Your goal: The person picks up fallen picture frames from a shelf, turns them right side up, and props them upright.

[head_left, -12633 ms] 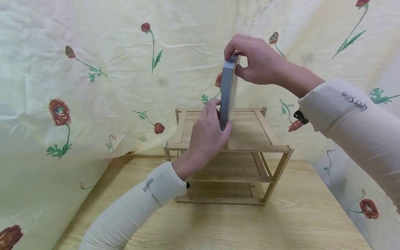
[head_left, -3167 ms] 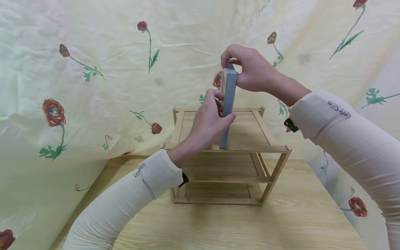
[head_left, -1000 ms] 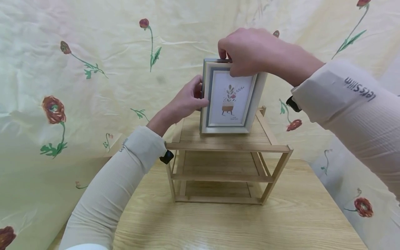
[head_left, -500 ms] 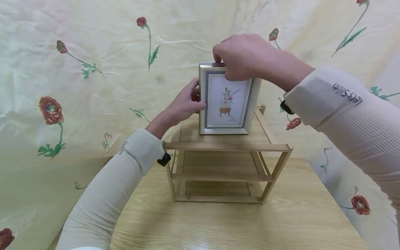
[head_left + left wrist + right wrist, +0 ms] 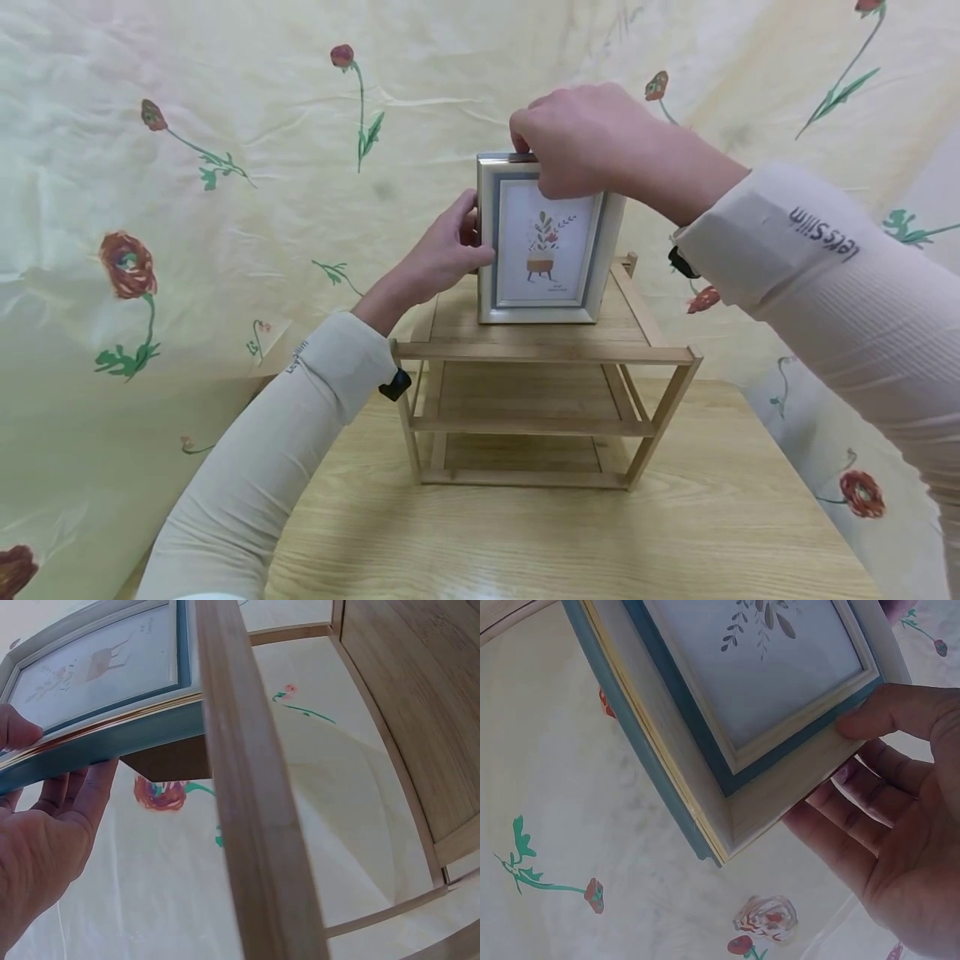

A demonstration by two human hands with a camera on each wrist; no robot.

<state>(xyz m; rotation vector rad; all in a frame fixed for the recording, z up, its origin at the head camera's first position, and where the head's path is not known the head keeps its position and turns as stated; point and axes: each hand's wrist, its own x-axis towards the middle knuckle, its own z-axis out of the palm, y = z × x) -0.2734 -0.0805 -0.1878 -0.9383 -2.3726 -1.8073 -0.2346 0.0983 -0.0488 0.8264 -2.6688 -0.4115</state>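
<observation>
A picture frame (image 5: 557, 250) with a pale and blue-grey border stands upright on the top board of a wooden shelf rack (image 5: 543, 354), its potted-plant print facing me. My left hand (image 5: 438, 254) holds its left edge, thumb on the front; in the left wrist view the fingers lie along the blue side of the frame (image 5: 97, 667). From above, my right hand (image 5: 588, 137) pinches the top edge and covers the upper right corner. The right wrist view shows that thumb on the front border and the fingers behind. A brown flap (image 5: 172, 759) juts out behind the frame.
The rack has two lower boards (image 5: 532, 392) and slanted side legs, and it stands on a light wood-grain table (image 5: 562, 542). Cream cloth (image 5: 247, 75) with red flowers hangs behind and on both sides. Each sleeve cuff has a black band (image 5: 395, 385) at the wrist.
Edge-on and raised in both hands earlier, the picture frame has turned to face me and come down onto the top board. Over the last half second it and the hands barely move.
</observation>
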